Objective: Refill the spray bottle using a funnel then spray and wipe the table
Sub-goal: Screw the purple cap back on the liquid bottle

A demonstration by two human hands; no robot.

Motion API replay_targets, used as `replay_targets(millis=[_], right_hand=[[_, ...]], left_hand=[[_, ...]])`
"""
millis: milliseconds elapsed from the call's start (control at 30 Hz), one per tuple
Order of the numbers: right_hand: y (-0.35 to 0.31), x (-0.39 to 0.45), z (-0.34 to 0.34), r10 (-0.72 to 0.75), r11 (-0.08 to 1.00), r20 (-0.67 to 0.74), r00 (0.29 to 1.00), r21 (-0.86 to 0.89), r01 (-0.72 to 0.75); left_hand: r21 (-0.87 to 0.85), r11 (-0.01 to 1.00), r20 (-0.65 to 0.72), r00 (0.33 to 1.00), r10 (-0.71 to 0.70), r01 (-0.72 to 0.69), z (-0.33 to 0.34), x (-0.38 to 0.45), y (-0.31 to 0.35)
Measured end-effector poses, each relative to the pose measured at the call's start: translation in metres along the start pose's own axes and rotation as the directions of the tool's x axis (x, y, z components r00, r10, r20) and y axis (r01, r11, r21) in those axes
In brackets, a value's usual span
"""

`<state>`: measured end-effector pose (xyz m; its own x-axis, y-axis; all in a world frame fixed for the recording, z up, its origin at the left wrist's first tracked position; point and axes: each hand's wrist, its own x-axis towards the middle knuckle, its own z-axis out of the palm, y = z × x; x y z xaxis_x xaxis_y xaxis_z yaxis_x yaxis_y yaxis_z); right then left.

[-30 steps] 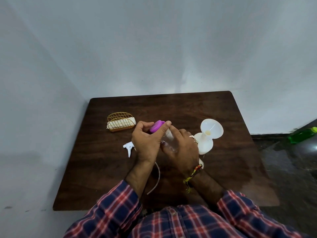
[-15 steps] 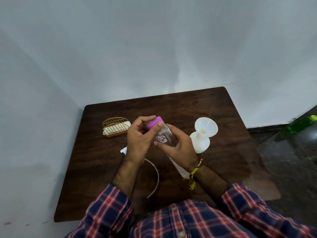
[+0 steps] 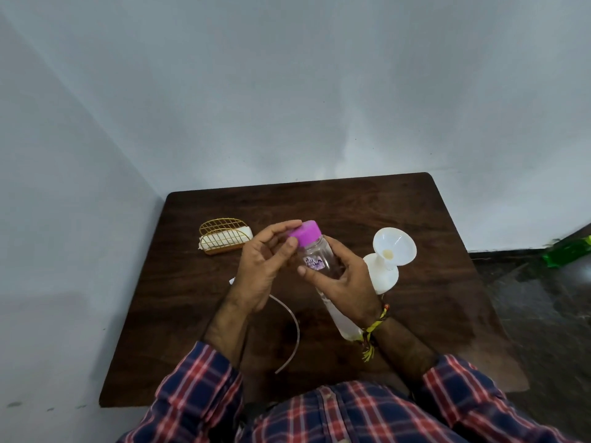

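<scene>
Above the middle of the dark wooden table (image 3: 447, 219) my right hand (image 3: 347, 276) grips a clear refill bottle (image 3: 319, 255) tilted to the upper left. Its pink cap (image 3: 305, 232) is pinched between the thumb and fingers of my left hand (image 3: 263, 266). A white spray bottle (image 3: 382, 274) stands just right of my right hand, with a white funnel (image 3: 395, 247) sitting in its neck. The white spray head (image 3: 232, 280) lies on the table behind my left wrist, mostly hidden, and its thin dip tube (image 3: 292, 337) curves toward me.
A gold wire holder (image 3: 220, 233) with white cloth in it sits at the table's back left. Pale walls close the left and far sides. A green bottle (image 3: 566, 251) lies on the dark floor at the far right.
The view has tilted and the hands have lifted the bottle a little. My left fingers have shifted round the pink cap and the bottle's label has come into sight.
</scene>
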<state>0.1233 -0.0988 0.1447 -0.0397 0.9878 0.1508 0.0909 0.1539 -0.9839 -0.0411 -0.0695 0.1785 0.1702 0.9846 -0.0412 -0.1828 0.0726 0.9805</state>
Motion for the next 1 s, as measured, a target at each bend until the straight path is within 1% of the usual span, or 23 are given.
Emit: replay_targets(millis=[67, 167, 267, 333, 400, 467, 567, 667, 767, 833, 900, 1000], right_hand=[[0.000, 0.001, 0.001, 0.001, 1.000, -0.001, 1.000, -0.014, -0.001], [-0.003, 0.002, 0.002, -0.017, 0.998, -0.014, 1.000, -0.054, 0.016], [-0.005, 0.002, 0.006, -0.043, 0.996, -0.027, 0.999, -0.075, 0.041], [-0.005, 0.001, 0.009, -0.043, 0.996, -0.027, 0.999, -0.077, 0.041], [-0.004, 0.000, 0.011, -0.038, 0.996, -0.046, 0.998, -0.083, 0.034], [-0.004, -0.002, 0.013, -0.050, 0.993, -0.073, 0.996, -0.107, 0.042], [-0.005, -0.002, 0.017, -0.065, 0.991, -0.090, 0.994, -0.125, 0.054], [-0.007, 0.000, 0.019, -0.072, 0.993, -0.083, 0.994, -0.099, 0.064], [-0.007, -0.001, 0.019, -0.068, 0.995, -0.118, 0.991, -0.081, 0.059], [-0.008, -0.001, 0.022, -0.094, 0.987, -0.124, 0.988, -0.140, 0.076], [-0.008, 0.001, 0.025, -0.095, 0.982, -0.106, 0.990, -0.171, 0.076], [-0.008, 0.004, 0.027, -0.099, 0.984, -0.080, 0.992, -0.156, 0.085]], left_hand=[[-0.072, 0.997, -0.039, 0.999, -0.019, 0.016, -0.005, -0.003, -0.005], [-0.113, 0.994, -0.082, 0.997, -0.013, 0.004, 0.002, -0.006, -0.006], [-0.057, 0.998, -0.056, 0.998, 0.007, -0.010, 0.006, -0.005, -0.003], [-0.035, 0.999, -0.072, 0.997, -0.018, 0.016, 0.004, -0.003, -0.003], [-0.060, 0.998, -0.146, 0.988, -0.043, 0.035, -0.002, -0.002, -0.006], [-0.062, 0.998, -0.214, 0.977, -0.021, 0.008, -0.005, -0.005, -0.008], [-0.028, 0.999, -0.192, 0.981, 0.029, -0.035, 0.001, -0.008, -0.005], [-0.017, 1.000, -0.169, 0.986, 0.008, -0.011, 0.003, -0.006, -0.004], [-0.078, 0.997, -0.238, 0.971, -0.012, -0.007, -0.006, -0.004, -0.009], [-0.067, 0.998, -0.258, 0.966, 0.001, -0.019, -0.006, -0.006, -0.009], [-0.035, 0.999, -0.210, 0.978, 0.013, -0.020, 0.002, -0.006, -0.003], [-0.010, 1.000, -0.138, 0.990, -0.011, 0.010, 0.009, -0.001, 0.002]])
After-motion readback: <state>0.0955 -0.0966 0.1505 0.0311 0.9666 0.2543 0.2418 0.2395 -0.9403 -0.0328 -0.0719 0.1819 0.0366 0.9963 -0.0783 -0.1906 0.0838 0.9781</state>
